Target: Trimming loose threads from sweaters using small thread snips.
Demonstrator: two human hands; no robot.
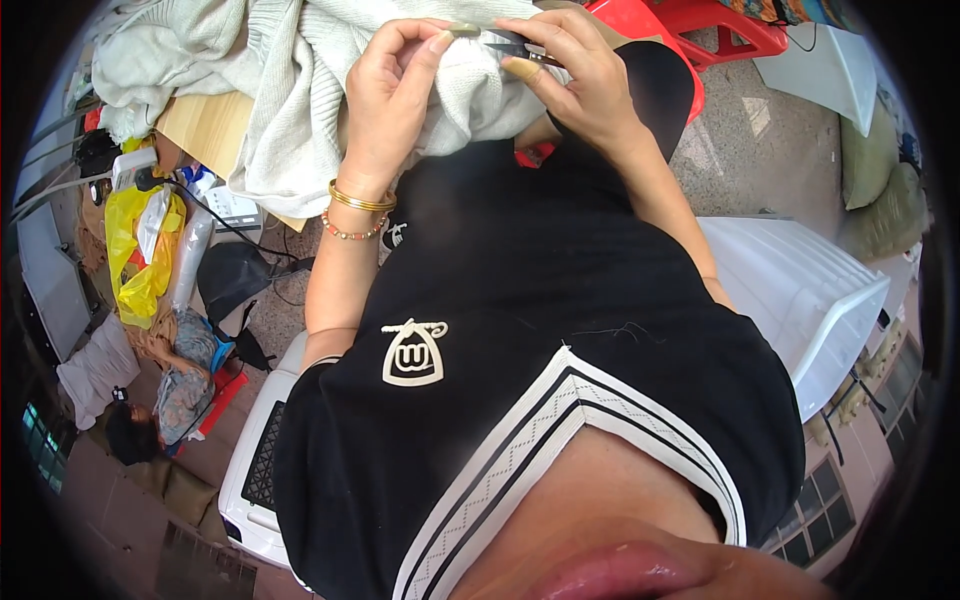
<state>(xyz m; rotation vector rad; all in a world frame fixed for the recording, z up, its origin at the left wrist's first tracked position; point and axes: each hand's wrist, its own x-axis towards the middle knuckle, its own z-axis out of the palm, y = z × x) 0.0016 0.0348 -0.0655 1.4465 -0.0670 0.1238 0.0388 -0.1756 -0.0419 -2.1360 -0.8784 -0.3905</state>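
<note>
A cream knitted garment [300, 60] lies in ribbed folds across the wooden tabletop and under both hands. My left hand [395, 85] is closed in a pinch above the knit; what is between thumb and forefinger is too small to make out. A greenish cover [463, 31] sits at that fingertip. In my right hand [590, 85] is a small pair of thread snips [512, 48], dark blades pointing left toward the pinched fingers. The right thumb wears a yellowish cover [522, 69]. The blade tips are close to the knit; whether they touch it I cannot tell.
Part of the wooden tabletop [205, 130] shows at left. A red plastic stool [720, 40] stands at the far right, with a translucent plastic bin [800, 295] nearer. On the left are a yellow bag [130, 250], a dark cable, and another person [185, 370] seated.
</note>
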